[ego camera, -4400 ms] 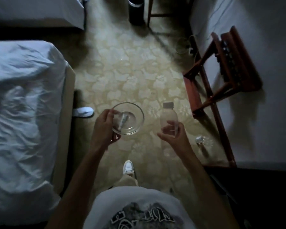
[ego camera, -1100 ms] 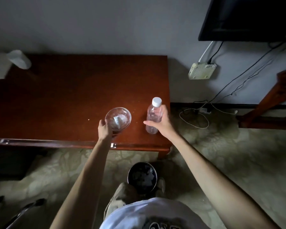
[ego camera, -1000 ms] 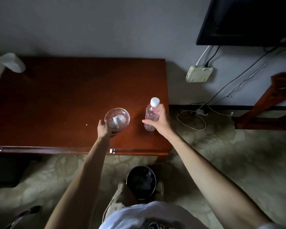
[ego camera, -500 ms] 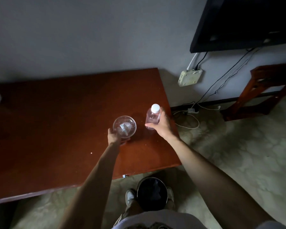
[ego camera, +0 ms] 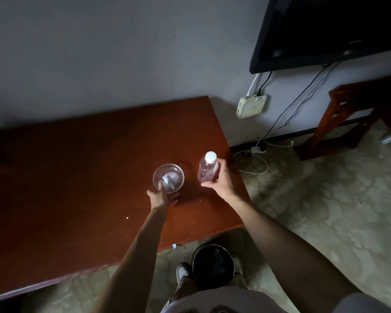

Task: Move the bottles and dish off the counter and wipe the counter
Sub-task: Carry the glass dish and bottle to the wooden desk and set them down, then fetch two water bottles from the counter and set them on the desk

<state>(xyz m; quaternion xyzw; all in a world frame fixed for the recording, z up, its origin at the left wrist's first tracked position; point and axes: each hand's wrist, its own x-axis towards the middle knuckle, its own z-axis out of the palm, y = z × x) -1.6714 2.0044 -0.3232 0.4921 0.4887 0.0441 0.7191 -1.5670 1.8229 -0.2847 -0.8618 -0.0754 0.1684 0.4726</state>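
Now, dish: you are looking down on one clear glass bowl (ego camera: 168, 178), round and shallow, with a small pale scrap lying inside it; what the scrap is cannot be told in this dim light.
Dish position: it is sitting near the right end of the reddish-brown counter (ego camera: 77, 177), a little in from the front edge.
Left hand: your left hand (ego camera: 163, 197) is gripping the near rim of the bowl, thumb reaching over the edge.
Bottle: one clear plastic bottle (ego camera: 208, 170) with a white cap is standing upright just right of the bowl, close to the counter's right edge, apart from the bowl.
Right hand: your right hand (ego camera: 221, 181) is wrapping around the bottle from its right side, fingers closing on the body.
Counter surface: a few pale specks are showing on the wood, one crumb (ego camera: 127, 218) lying left of your left forearm.
Count: one bowl, one bottle, two hands in view.
Below: one dark round bin (ego camera: 213, 265) is standing on the patterned floor between your two shoes.
Wall: one dark screen (ego camera: 330, 30) is hanging upper right, cables trailing down past a pale box (ego camera: 251, 105).
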